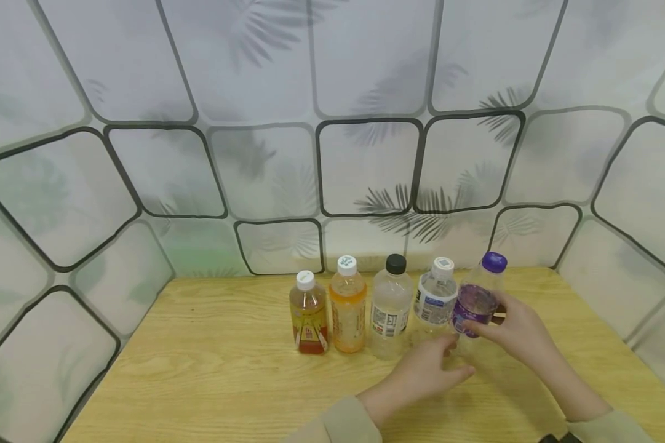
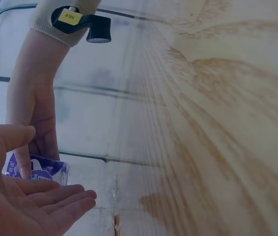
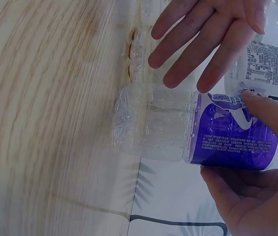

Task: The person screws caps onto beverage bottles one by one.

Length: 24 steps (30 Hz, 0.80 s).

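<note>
My right hand [image 1: 523, 332] grips a clear plastic bottle with a purple cap and purple label [image 1: 474, 303], thumb on one side and fingers on the other. In the right wrist view the bottle [image 3: 237, 135] has its clear base right at the wooden table. My left hand [image 1: 423, 367] is held low in front of the row with its fingers extended, palm toward the purple-labelled bottle and nothing in its grasp. In the right wrist view the left fingers [image 3: 193, 49] lie close beside that bottle's lower part. Next to it stands a clear bottle with a white cap [image 1: 435, 301].
Further left in the row stand a black-capped clear bottle [image 1: 390, 307], a white-capped orange drink bottle [image 1: 347, 311] and a shorter white-capped bottle of reddish-brown drink [image 1: 309, 317]. Behind the wooden table [image 1: 216, 351] rises a patterned wall covering [image 1: 365, 166].
</note>
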Motion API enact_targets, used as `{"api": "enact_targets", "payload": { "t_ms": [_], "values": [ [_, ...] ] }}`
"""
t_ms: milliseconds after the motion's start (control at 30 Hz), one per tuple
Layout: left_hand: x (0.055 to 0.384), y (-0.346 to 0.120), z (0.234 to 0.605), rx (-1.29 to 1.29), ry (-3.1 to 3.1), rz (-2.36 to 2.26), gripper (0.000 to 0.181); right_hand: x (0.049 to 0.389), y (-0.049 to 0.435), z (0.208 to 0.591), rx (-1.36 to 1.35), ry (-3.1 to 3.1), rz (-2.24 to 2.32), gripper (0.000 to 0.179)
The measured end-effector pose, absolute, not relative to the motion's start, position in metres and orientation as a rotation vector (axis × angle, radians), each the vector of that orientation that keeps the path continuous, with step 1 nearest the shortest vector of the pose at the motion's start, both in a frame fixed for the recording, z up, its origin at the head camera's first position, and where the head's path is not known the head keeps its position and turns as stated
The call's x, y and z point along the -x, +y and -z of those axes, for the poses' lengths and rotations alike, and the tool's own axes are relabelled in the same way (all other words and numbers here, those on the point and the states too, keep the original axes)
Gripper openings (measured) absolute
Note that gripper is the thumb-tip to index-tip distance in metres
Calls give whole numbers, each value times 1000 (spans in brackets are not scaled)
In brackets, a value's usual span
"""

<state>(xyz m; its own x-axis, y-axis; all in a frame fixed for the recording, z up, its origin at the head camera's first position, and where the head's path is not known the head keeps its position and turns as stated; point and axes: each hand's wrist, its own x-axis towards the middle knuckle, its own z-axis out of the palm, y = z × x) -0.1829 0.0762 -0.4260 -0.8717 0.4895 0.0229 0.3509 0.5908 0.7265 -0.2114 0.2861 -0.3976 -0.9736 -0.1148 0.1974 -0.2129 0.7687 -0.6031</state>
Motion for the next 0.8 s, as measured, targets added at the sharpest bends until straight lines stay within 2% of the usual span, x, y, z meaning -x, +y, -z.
{"api": "enact_targets", "payload": {
  "t_ms": [500, 800],
  "values": [
    [175, 68, 428, -798, 2662, -1068, 50, 212, 290, 404, -309, -2793, -989, 86],
    [166, 49, 430, -881, 2641, -1005, 50, 210, 293, 410, -345, -2774, -978, 82]
  ]
}}
